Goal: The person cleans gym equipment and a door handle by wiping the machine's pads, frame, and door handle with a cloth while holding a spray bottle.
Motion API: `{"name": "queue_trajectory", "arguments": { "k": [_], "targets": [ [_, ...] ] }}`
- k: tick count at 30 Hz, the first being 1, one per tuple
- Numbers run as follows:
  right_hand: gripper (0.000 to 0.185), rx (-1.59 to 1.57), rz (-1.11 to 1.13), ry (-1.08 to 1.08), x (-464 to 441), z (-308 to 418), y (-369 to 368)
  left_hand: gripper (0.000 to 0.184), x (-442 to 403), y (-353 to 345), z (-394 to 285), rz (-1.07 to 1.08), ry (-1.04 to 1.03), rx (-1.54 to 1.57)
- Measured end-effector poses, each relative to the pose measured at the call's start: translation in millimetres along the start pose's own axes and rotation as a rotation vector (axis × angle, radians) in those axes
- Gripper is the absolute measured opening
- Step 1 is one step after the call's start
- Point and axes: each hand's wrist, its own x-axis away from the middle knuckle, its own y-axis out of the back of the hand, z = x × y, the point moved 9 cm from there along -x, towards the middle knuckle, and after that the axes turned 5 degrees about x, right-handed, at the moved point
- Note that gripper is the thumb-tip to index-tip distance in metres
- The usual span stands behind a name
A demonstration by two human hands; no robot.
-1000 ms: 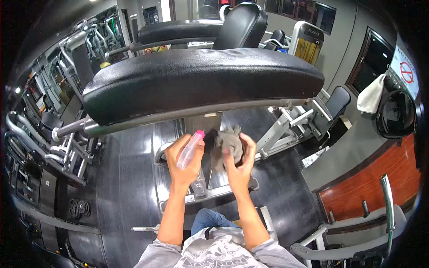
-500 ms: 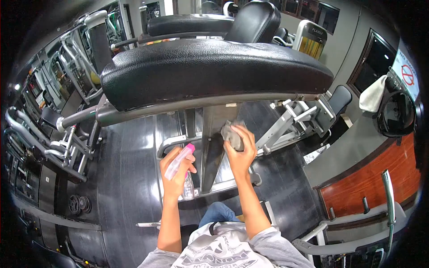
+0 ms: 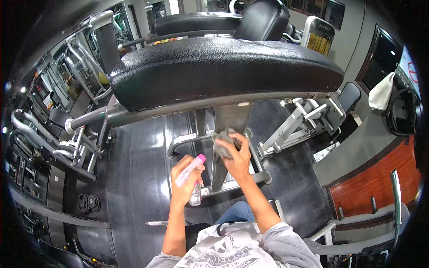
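My left hand (image 3: 182, 176) is closed round a clear spray bottle (image 3: 195, 195) with a pink nozzle, held upright and slightly tilted. In my right hand (image 3: 238, 158) is a crumpled grey cloth (image 3: 222, 142), which lies against the dark metal post (image 3: 232, 117) of a gym bench; the fingers are bent over it. Above both hands stretches the wide black padded cushion (image 3: 223, 71) on its metal bar. Behind the cloth, part of the post is hidden.
The bench's metal base frame (image 3: 181, 142) stands on the black floor (image 3: 138, 174). To the right are a grey machine (image 3: 304, 118), a white cloth (image 3: 382, 92) hanging by the wall and a curved wood-panelled counter (image 3: 371, 174). Weight plates (image 3: 89, 203) lie at the left.
My right hand has moved the cloth left across the post. The whole view has shifted slightly right. My left hand still holds the spray bottle.
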Motion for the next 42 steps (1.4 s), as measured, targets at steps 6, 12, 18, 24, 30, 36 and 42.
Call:
{"name": "queue_trajectory", "arguments": {
  "k": [6,12,18,24,30,36,42],
  "targets": [
    [0.063,-0.081,-0.193,0.070,-74,32,36,0.022,2,-3,16,0.008,0.071,0.038],
    [0.058,-0.009,-0.045,0.090,18,-2,-5,0.022,8,-1,34,-0.020,0.106,0.025],
    [0.050,-0.084,-0.011,-0.097,43,-38,-12,0.021,15,-1,54,-0.045,0.158,0.010],
    [0.051,-0.100,-0.315,-0.056,-45,-10,43,0.026,24,-2,62,-0.076,0.188,-0.074],
    [0.050,-0.080,-0.058,-0.227,83,-71,-33,0.023,27,-4,80,-0.115,0.230,-0.073],
    [0.040,-0.154,-0.084,-0.359,75,-79,-22,0.016,33,1,86,-0.101,0.246,-0.028],
    [0.032,-0.323,-0.328,-0.336,-25,-64,33,0.013,43,8,96,-0.154,0.316,-0.074]
  ]
}}
